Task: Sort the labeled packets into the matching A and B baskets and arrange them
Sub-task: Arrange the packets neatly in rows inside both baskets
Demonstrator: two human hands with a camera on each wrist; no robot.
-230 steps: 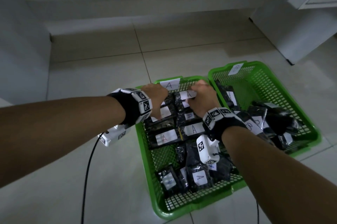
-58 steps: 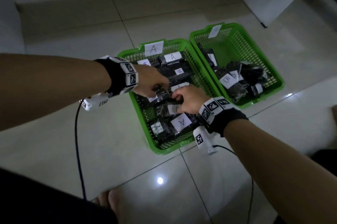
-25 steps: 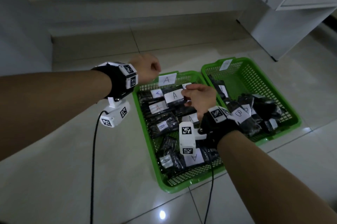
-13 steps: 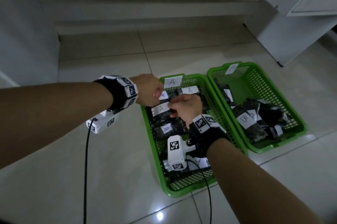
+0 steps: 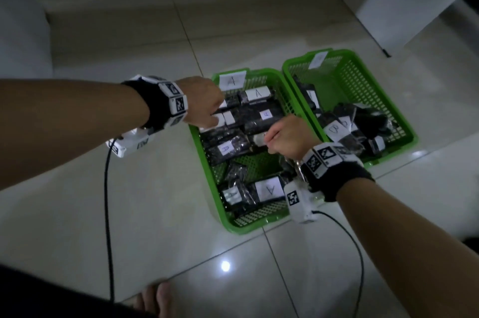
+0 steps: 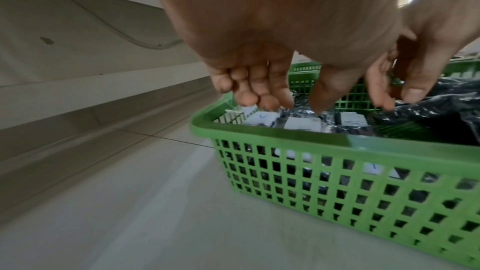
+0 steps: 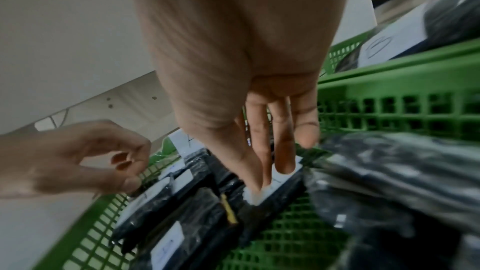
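We are working over the A basket [image 5: 207, 162], a green mesh basket on the tiled floor [image 5: 129, 214] with the B basket [image 5: 404, 120] touching its right side. Our left hand [image 5: 204, 105] is hovering at the A basket's far left corner with the fingers hanging relaxed and holding nothing, as the left wrist view shows. Our right hand [image 5: 285, 136] is reaching into the middle of the A basket, its fingers nearly straight and pressing down on the white label of a black packet [image 7: 272, 186]; no curl around it is showing. The rest of the A-labelled packets [image 5: 259, 190] are lying in loose rows from the A basket's far wall to its near wall, with bare mesh between the middle and near groups. As we judge it, the glossy wrappers are likely slippery, so a push from flat fingers could be skewing a neighbouring packet or riding one packet over another, spoiling the rows; a label turned face down would be making a check harder. The room is dim, the card on the B basket's far wall is unreadable, several labels are blurred, and our right wrist is covering the A basket's near right corner.
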